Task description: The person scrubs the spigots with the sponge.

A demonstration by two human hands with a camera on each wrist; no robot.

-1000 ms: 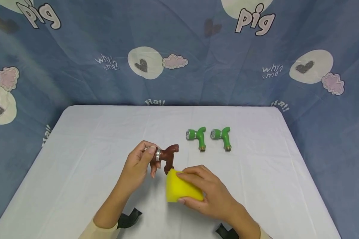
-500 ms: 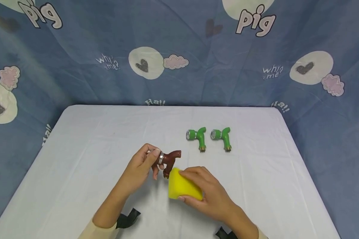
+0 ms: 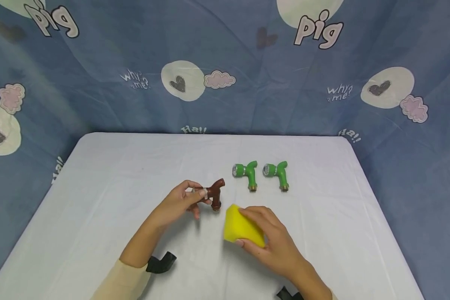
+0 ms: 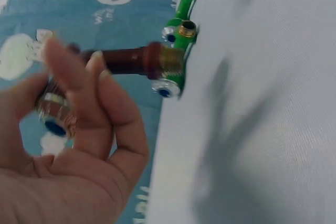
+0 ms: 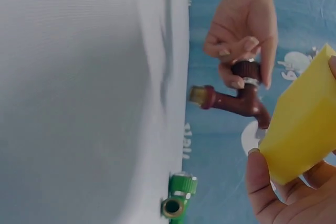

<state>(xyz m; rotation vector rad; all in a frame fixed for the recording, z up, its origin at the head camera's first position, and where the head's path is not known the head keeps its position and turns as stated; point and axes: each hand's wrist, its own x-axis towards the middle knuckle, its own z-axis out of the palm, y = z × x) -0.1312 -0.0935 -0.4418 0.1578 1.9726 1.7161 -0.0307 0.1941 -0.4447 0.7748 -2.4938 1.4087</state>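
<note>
My left hand (image 3: 177, 205) pinches a brown tap (image 3: 214, 194) by its knob end, holding it above the table. Its threaded brass end (image 4: 172, 60) points away from the fingers in the left wrist view, and the spout is partly hidden there behind the fingers. To the right, my right hand (image 3: 279, 243) grips a yellow sponge (image 3: 241, 225) between thumb and fingers. A small gap separates sponge and tap in the head view. Beyond the hands, two green taps (image 3: 250, 176) lie side by side on the table.
A white cloth covers the table (image 3: 116, 166), whose back edge meets a blue printed curtain (image 3: 247, 112). Black straps (image 3: 161, 263) hang at both wrists, below the beige sleeves (image 3: 121, 281).
The sponge has moved right, away from the brown tap's lower end, which it overlapped before. The brown tap has turned and risen slightly in the left hand. The green taps stayed put.
</note>
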